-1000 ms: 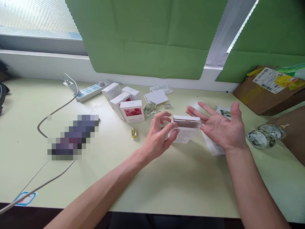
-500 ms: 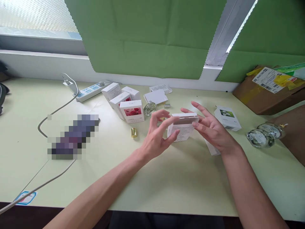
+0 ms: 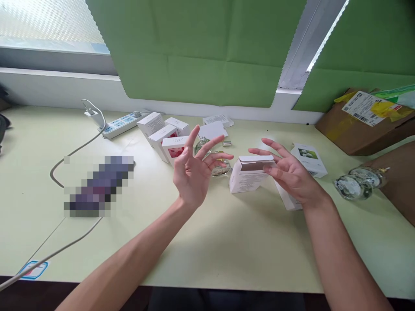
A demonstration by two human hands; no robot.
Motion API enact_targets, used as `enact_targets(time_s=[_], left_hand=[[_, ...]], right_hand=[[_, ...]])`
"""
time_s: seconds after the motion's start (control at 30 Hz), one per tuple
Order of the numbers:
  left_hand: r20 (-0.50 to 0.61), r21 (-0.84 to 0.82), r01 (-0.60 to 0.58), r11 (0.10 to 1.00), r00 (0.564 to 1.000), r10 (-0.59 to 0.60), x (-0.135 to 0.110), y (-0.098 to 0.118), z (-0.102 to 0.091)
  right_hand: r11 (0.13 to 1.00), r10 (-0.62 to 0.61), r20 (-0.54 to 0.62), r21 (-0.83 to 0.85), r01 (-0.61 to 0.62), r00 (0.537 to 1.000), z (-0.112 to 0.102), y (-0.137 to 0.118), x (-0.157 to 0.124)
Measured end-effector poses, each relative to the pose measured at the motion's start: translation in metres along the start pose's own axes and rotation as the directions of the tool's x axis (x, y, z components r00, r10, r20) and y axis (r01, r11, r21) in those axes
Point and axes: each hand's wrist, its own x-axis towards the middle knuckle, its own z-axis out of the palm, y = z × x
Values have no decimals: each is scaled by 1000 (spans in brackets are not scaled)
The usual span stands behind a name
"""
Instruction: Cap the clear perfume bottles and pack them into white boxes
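Observation:
My right hand (image 3: 290, 175) holds a small white carton (image 3: 248, 179) upright on the table by its right side, with the thumb on the near face and two fingers stretched out above. The carton's top end faces me with a flap and a dark gap showing. My left hand (image 3: 193, 179) is raised, empty, its fingers spread. Beyond its fingertips lies a round glass perfume bottle (image 3: 221, 169). Another glass bottle (image 3: 200, 146) is partly hidden behind the fingers. A small metallic cap (image 3: 227, 143) lies farther back.
Several white cartons (image 3: 152, 125) stand behind my left hand, some with red flower pictures. A green-pictured carton (image 3: 309, 160), two glass bottles (image 3: 353, 185) and a cardboard box (image 3: 363, 125) are at right. A power strip (image 3: 121, 124), cable (image 3: 60, 162) and pixelated dark object (image 3: 103, 185) are at left.
My left hand has come away from the carton, moved left and up, and opened. The carton has shifted slightly right in my right hand. The gold cap is now hidden from view.

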Motion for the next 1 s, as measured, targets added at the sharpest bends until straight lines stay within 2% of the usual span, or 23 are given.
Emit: enact_targets(time_s=[0.27, 0.5, 0.57, 0.73, 1.0], left_hand=[[87, -8, 149, 989, 985, -147, -1, 6, -3], [123, 24, 140, 990, 982, -142, -1, 0, -6], [96, 75, 120, 990, 987, -127, -1, -3, -5], [-52, 263, 56, 963, 998, -44, -1, -8, 0], [-80, 305, -3, 952, 996, 29, 1, -9, -1]], right_hand=[[1000, 13, -12, -9, -13, 1000, 2, 0, 0], [1000, 27, -5, 2, -27, 1000, 7, -2, 1], [1000, 29, -4, 5, -29, 1000, 8, -2, 1], [1000, 29, -19, 5, -29, 999, 7, -1, 2], [999, 24, -28, -20, -25, 999, 5, 2, 2]])
